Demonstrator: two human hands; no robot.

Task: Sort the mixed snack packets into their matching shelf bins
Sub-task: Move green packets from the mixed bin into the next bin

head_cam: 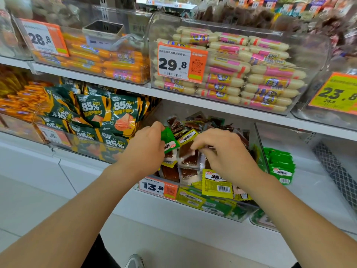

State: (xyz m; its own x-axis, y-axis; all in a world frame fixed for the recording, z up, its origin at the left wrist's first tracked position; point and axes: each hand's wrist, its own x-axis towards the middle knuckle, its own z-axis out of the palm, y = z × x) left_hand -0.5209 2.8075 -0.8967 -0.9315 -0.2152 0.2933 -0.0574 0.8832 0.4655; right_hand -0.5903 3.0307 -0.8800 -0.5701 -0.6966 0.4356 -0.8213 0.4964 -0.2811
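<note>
We face two white shelves. The upper shelf carries an orange-sausage bin and a pale-sausage bin, both clear. The lower shelf holds a mixed-packet bin.

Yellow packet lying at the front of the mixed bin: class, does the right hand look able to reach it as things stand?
Probably yes. The yellow packet lies on top, uncovered, just below the right hand, and the bin is open at the top.

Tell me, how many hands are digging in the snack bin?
2. The left hand grips a green foil snack packet over the clear plastic bin; the right hand reaches among the brown see-through packets beside it. No more show.
</note>
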